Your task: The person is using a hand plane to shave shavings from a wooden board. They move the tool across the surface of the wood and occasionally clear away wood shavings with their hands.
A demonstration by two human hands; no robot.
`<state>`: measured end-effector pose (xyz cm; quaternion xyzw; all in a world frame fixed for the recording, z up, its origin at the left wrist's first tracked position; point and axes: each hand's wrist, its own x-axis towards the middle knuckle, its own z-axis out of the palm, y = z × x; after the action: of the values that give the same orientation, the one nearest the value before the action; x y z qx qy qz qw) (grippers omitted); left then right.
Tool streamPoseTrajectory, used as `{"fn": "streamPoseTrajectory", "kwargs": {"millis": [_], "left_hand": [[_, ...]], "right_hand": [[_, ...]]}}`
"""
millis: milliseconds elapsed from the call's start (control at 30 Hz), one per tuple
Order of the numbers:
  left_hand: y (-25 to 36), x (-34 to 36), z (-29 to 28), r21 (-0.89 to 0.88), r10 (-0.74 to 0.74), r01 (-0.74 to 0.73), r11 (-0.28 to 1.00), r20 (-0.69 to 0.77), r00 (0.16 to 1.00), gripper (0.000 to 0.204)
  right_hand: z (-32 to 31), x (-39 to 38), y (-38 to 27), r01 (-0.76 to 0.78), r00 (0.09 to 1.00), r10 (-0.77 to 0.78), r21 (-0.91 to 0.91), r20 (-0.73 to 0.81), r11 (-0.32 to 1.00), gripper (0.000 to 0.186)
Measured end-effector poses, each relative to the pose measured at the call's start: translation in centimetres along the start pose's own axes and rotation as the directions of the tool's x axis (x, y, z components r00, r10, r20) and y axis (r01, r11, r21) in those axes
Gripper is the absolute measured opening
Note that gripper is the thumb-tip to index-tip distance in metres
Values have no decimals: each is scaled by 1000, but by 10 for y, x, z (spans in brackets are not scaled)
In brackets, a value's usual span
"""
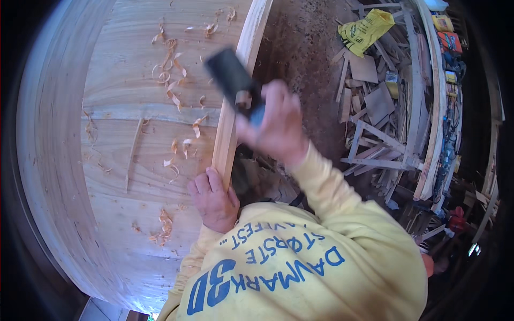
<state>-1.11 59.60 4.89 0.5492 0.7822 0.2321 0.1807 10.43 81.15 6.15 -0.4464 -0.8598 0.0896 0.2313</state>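
Observation:
My right hand (279, 124) is closed around a dark hand plane (229, 77), blurred by motion. The plane's tilted body lies across a long, pale wooden strip (225, 142); I cannot tell if it touches the wood. The strip runs along the right edge of the wooden bench top (118, 160). Close to my body, my left hand (215, 202) grips the strip's near end, fingers over its left side. Curled wood shavings (170, 96) are scattered on the bench left of the strip. More shavings (163, 227) lie left of my left hand.
A thin wooden sliver (134, 152) lies on the bench. At right, offcuts (380, 104) are heaped on the floor under a wooden frame (369, 160), with a yellow bag (367, 31) on top. A shelf (436, 107) at far right carries tools and boxes.

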Motion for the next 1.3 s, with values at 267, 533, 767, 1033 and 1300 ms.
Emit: {"fn": "streamPoseTrajectory", "kwargs": {"millis": [267,533,767,1033,1300], "left_hand": [[4,7,6,-21,2,-3,1000,-19,1000,62],[1,1,1,-40,-42,42,998,-9,999,59],[8,9,5,-54,34,-36,998,-38,999,57],[0,-2,2,-55,-43,41,998,-38,998,61],[8,4,5,-28,23,-25,999,-67,997,62]], "right_hand": [[10,201,96,-486,873,487,25,-38,874,63],[-14,-57,-42,-25,977,5,94,211,995,68],[3,158,83,-387,918,384,-10,-100,922,63],[9,-38,-14,16,999,-18,67,39,998,70],[-3,156,47,-525,851,525,39,2,850,58]]}}
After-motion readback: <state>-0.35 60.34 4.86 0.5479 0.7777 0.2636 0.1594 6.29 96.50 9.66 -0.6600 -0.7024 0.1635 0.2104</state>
